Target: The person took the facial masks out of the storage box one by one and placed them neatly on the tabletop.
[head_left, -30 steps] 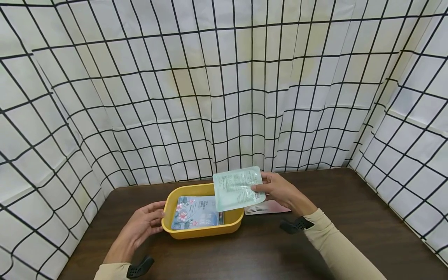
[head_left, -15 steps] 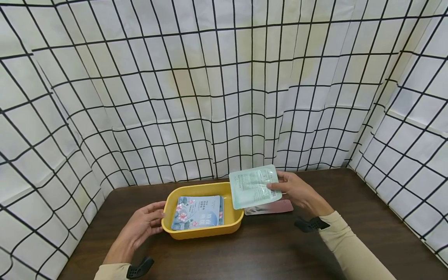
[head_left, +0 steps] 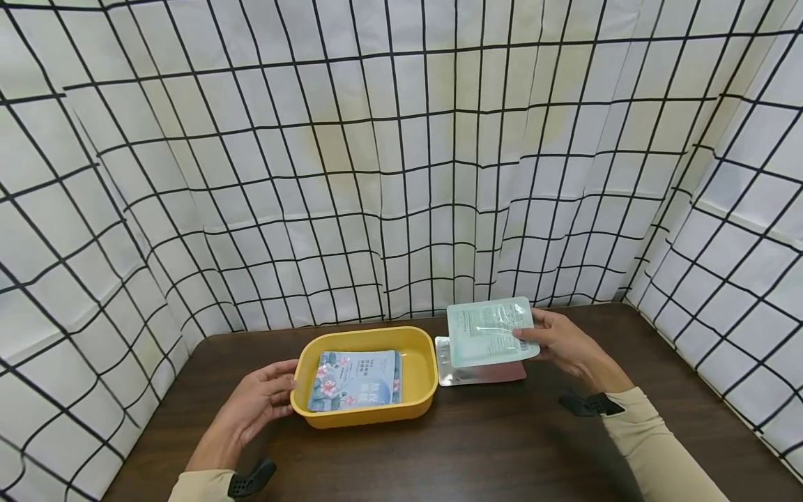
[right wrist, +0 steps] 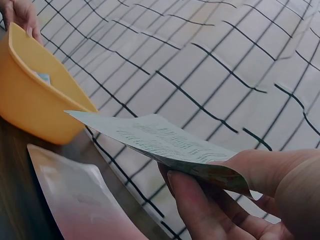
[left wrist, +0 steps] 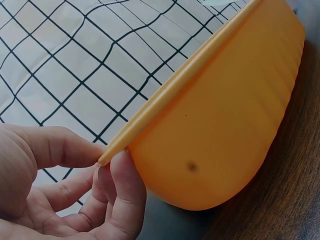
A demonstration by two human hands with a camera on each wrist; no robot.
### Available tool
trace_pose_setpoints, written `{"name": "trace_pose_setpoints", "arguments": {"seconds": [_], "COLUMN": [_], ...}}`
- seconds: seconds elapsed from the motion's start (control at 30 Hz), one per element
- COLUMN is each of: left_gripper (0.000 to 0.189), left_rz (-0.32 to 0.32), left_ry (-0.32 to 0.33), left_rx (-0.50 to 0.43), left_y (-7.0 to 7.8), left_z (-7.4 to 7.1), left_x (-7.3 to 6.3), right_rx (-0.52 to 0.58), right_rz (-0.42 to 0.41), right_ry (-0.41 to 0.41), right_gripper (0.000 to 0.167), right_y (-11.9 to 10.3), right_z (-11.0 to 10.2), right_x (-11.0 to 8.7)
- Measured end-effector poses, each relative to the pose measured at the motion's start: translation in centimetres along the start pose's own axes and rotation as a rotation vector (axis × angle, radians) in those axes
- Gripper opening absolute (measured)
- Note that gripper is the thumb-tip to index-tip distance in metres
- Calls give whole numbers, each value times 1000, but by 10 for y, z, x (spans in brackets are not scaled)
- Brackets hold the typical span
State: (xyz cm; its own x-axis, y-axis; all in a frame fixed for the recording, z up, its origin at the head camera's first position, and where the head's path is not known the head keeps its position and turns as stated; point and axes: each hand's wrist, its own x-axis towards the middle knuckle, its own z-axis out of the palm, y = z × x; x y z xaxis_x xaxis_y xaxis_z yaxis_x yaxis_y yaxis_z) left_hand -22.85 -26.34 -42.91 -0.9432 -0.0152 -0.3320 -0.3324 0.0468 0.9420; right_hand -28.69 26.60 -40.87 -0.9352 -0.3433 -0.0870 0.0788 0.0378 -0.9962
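Observation:
My right hand (head_left: 567,346) pinches the right side of a pale green sheet-mask packet (head_left: 486,335), thumb on top and fingers beneath. Printed text faces up on it. In the right wrist view the green packet (right wrist: 160,137) is raised over a pink and silver packet (right wrist: 82,195) that lies on the table, partly covered in the head view. My left hand (head_left: 260,397) pinches the left rim of a yellow plastic basket (head_left: 370,417); the left wrist view shows thumb and fingers on the rim (left wrist: 165,92). Blue floral packets (head_left: 354,380) lie stacked inside the basket.
The dark wooden table (head_left: 401,464) ends at the back against a white curtain (head_left: 401,174) with a black grid, which also closes off both sides. The pink and silver packet lies right beside the basket's right end.
My right hand has carried the green packet rightward, from above the basket to above the pink and silver packet. The left hand and basket have stayed in place.

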Motion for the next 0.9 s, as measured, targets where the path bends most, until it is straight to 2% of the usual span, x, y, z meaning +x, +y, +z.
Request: {"name": "trace_pose_setpoints", "arguments": {"seconds": [0.9], "left_gripper": [55], "left_rz": [1], "left_ry": [0], "left_rx": [3], "left_y": [-2], "left_z": [-1], "left_x": [1], "right_rx": [-98], "right_rz": [32], "right_ry": [114], "right_gripper": [76], "right_y": [28], "right_z": [-76], "right_x": [-28]}}
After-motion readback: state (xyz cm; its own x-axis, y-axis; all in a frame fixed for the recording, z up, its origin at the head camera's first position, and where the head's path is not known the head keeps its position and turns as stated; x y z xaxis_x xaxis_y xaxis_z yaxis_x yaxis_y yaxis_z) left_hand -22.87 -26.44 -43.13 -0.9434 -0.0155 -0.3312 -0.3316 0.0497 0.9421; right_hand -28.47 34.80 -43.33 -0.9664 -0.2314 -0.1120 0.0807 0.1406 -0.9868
